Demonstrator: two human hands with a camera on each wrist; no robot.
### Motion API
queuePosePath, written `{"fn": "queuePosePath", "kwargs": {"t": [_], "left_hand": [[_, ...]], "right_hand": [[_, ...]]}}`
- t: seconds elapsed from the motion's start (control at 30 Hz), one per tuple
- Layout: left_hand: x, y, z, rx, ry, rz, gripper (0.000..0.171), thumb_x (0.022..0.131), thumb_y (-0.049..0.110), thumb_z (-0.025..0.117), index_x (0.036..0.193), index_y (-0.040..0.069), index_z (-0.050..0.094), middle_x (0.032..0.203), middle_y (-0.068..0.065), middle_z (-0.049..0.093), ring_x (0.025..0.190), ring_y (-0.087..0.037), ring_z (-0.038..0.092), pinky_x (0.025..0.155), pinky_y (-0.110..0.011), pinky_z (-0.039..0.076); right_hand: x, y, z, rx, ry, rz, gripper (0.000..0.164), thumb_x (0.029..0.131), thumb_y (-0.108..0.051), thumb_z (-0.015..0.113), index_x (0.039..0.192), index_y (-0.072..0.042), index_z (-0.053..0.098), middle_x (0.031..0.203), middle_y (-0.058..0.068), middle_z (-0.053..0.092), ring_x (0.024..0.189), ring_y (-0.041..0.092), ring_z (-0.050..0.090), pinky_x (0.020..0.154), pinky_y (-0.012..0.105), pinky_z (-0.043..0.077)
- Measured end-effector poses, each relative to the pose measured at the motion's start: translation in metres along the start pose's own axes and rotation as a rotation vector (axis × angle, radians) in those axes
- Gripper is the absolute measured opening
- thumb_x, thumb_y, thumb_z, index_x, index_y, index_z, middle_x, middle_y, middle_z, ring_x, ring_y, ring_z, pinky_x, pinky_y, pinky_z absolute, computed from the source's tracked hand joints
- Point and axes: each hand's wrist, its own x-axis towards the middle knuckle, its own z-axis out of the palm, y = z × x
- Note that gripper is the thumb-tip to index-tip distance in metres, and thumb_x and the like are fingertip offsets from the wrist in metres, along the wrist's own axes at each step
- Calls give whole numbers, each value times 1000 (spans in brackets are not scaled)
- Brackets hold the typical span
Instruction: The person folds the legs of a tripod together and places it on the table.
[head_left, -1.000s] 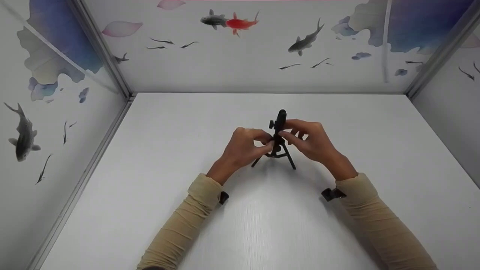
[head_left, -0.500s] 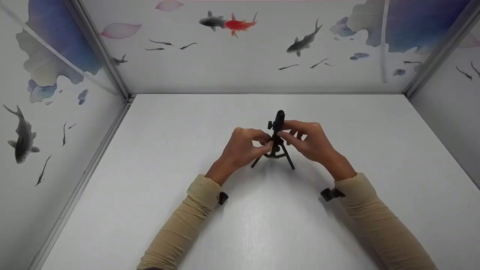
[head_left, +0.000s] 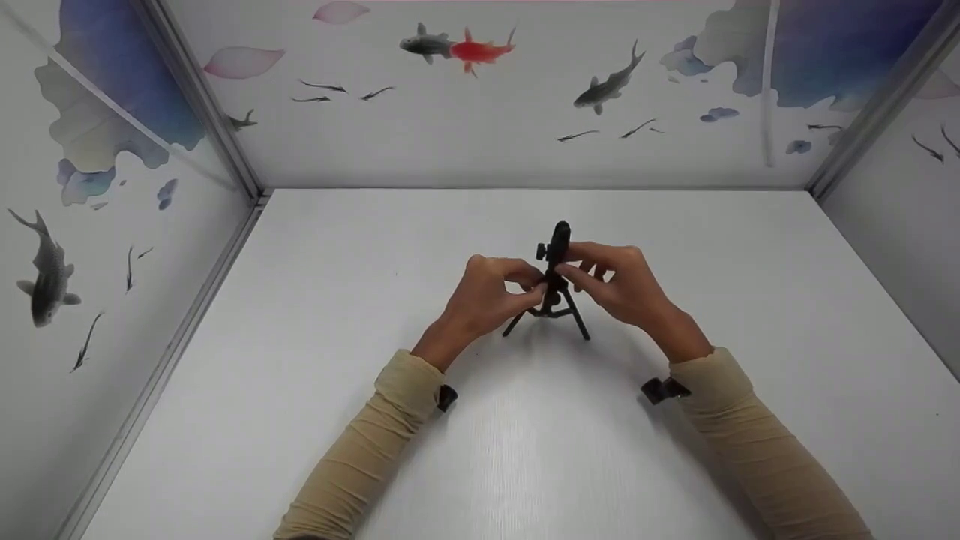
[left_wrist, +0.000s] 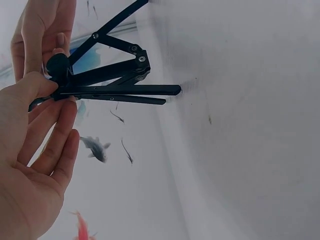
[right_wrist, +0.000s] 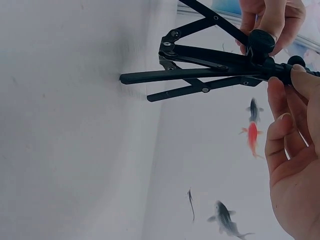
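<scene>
"Why both hands on the tripod (head_left: 559, 244)?"

"It stands between your fingers, legs (right_wrist: 180, 75) spread below them on the table (head_left: 510, 450). Your left hand (head_left: 487, 292) pinches near the leg tops, your right hand (head_left: 630, 285) pinches the post (right_wrist: 284, 73) higher up, probably to steady it."
</scene>
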Motion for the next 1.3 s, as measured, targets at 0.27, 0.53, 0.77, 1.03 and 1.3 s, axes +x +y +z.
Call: {"fn": "queuePosePath", "kwargs": {"t": [0.27,0.53,0.77,1.03,1.3], "left_hand": [[-1,1,4,-7,39,20,13,98,9,77,107,9,86,99,-2,86,89,-9,82,86,-28,64],[-1,1,5,8,68,28,11,98,10,78,105,8,86,98,-2,85,88,-10,82,85,-27,64],[0,3,5,-10,81,32,10,97,8,78,104,6,85,97,-5,85,87,-12,83,84,-29,65],[1,2,4,-14,91,53,9,97,8,78,104,7,85,97,-4,85,89,-11,83,85,-27,64],[0,3,4,-13,100,59,7,97,8,78,101,7,84,95,-3,85,89,-12,83,84,-24,64]], "right_hand": [[0,1,-1,-5,9,5,31,103,-12,75,132,-21,79,113,-4,84,72,10,74,64,19,53],[1,0,0,7,13,-9,33,103,-12,75,134,-21,78,114,-2,84,70,10,73,62,19,53],[0,1,1,19,15,-5,31,103,-11,75,133,-21,79,113,-1,84,67,13,73,61,20,52],[0,1,1,18,19,3,31,103,-12,75,132,-22,79,114,-3,84,67,15,74,61,20,52],[0,0,2,13,23,1,31,103,-11,75,132,-20,79,112,-2,84,66,18,74,60,20,51]]}}
